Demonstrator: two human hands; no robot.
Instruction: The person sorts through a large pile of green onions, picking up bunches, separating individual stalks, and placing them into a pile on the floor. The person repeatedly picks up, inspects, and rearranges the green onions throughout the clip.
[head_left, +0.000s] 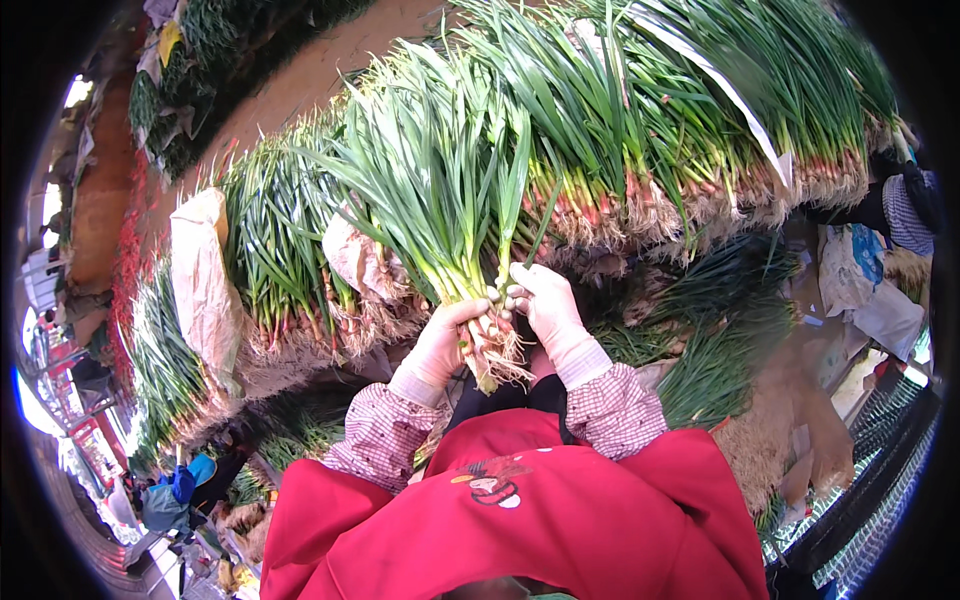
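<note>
My left hand (444, 337), in a pale glove, is closed around the lower stems of a bunch of green garlic shoots (442, 187) with long flat leaves. Whitish roots (495, 356) hang below the grip, towards my red apron (517, 510). At the right side of the same bunch, my right hand (546, 300), also gloved, pinches a thin green leaf or stem between thumb and fingers. The two hands nearly touch. Behind the bunch lie long rows of similar shoots (600, 135), their reddish stem bases and roots towards me.
Cloth sacking (206, 277) lies over the row at left, and a white strip (720, 82) crosses the shoots at right. More shoots (705, 382) lie low on the right beside brown sacking (817, 427). Another person's checked sleeve (907, 214) shows at the right edge.
</note>
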